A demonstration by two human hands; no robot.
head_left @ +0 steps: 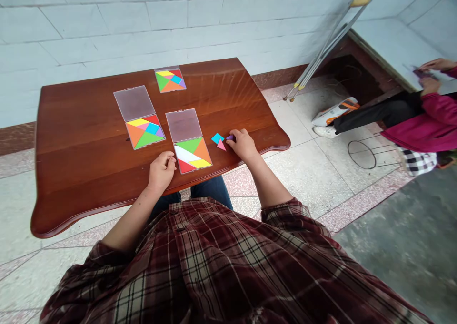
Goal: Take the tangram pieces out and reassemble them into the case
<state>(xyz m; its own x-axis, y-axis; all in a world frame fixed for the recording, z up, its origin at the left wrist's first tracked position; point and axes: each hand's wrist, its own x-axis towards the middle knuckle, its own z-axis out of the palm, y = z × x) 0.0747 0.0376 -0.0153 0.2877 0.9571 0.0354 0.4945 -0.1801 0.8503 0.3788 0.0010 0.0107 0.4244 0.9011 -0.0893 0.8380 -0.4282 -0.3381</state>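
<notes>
My right hand [243,145] pinches a small purple tangram piece [229,137] at the table's right front. Just left of it lie a blue tangram piece [216,138] and a pink triangle [221,145], touching or slightly overlapping. My left hand [162,171] rests at the front edge with its fingers curled in, and nothing shows in them. Between my hands is an open tangram case [210,165]. Its tray holds green, orange, red and yellow pieces around a bare white gap [186,153]. The clear lid [183,125] lies folded back, away from me.
Another open case [145,132] with a full set of pieces lies to the left; a third full case [170,81] is at the back of the wooden table [82,133]. Crutches [317,53] lean at the wall. A seated person [421,119] is at the far right.
</notes>
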